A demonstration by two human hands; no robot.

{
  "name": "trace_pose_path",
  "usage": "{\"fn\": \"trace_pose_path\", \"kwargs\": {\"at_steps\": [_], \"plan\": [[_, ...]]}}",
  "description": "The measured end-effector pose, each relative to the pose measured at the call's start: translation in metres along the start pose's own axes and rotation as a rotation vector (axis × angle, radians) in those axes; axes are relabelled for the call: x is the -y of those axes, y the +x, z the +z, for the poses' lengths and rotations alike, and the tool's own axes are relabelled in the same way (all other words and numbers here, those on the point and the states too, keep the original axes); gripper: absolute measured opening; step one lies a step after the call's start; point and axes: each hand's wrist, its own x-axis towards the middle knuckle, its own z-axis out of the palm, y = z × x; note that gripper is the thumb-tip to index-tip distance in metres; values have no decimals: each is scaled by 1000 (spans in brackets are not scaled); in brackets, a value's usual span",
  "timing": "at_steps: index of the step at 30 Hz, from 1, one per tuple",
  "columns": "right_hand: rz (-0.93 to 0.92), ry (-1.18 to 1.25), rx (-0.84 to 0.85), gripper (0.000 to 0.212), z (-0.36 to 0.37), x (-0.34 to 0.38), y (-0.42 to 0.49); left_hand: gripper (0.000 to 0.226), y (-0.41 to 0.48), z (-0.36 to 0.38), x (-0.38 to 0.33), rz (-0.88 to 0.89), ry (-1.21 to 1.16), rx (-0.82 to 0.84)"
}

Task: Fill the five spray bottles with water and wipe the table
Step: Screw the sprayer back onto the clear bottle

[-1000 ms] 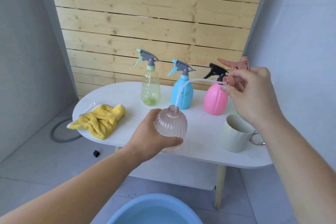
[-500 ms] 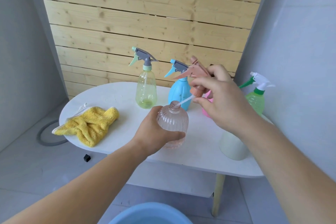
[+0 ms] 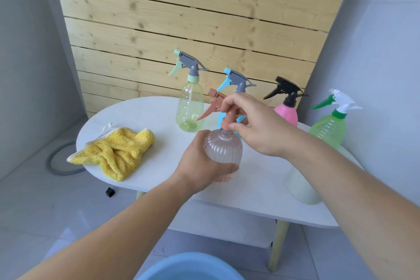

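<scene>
I am fitting the terracotta trigger head (image 3: pixel 223 107) onto the ribbed pink spray bottle (image 3: pixel 223 150), which stands upright on the white worktop (image 3: pixel 141 116) near its front edge.

To do this well, I judge I should keep the bottle plumb and seat the collar square on the neck before turning. I should twist at the collar and not at the nozzle, so the thread does not cross. The hold below should be firm, but not so hard that the thin ribbed wall buckles. I cannot tell how much water is inside.

My left hand (image 3: pixel 204 163) wraps round the belly of the bottle, fingers and thumb curled tight on it. My right hand (image 3: pixel 256 125) is clamped on the trigger head, thumb pressed to the collar at the neck and fingers curled over the top. The two hands sit just beside each other, one above the other.

Behind stand the yellow-green bottle (image 3: pixel 189 107), the blue bottle (image 3: pixel 236 79) partly hidden by my right hand, the pink bottle (image 3: pixel 287 113) and the green bottle (image 3: pixel 329 129), all capped.

The yellow cloth (image 3: pixel 116 150) lies crumpled at the left end of the worktop, well apart from my hands. A cream mug (image 3: pixel 302 186) sits under my right forearm, and a blue basin (image 3: pixel 188 268) is on the floor below.
</scene>
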Motion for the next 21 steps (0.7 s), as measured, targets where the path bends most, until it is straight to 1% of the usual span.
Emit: {"fn": "trace_pose_path", "kwargs": {"at_steps": [3, 4, 7, 8, 11, 15, 19, 21], "plan": [[24, 60, 7, 41, 5, 3, -5, 75, -1, 0, 1, 10, -16, 1], [33, 78, 9, 47, 5, 2, -7, 75, -1, 0, 2, 13, -18, 2], [65, 92, 30, 78, 7, 1, -9, 76, -2, 0, 4, 33, 7, 3], [70, 71, 36, 80, 7, 0, -8, 78, -1, 1, 5, 35, 17, 8], [70, 23, 85, 73, 4, 0, -4, 83, 0, 0, 8, 31, 5, 35], [106, 18, 148, 64, 4, 0, 0, 108, 1, -5, 11, 20, 46, 66], [73, 67, 133, 61, 7, 0, -3, 105, 3, -8, 14, 42, 60, 87], [57, 59, 116, 59, 9, 0, -5, 107, 4, -8, 16, 48, 72, 83]]}}
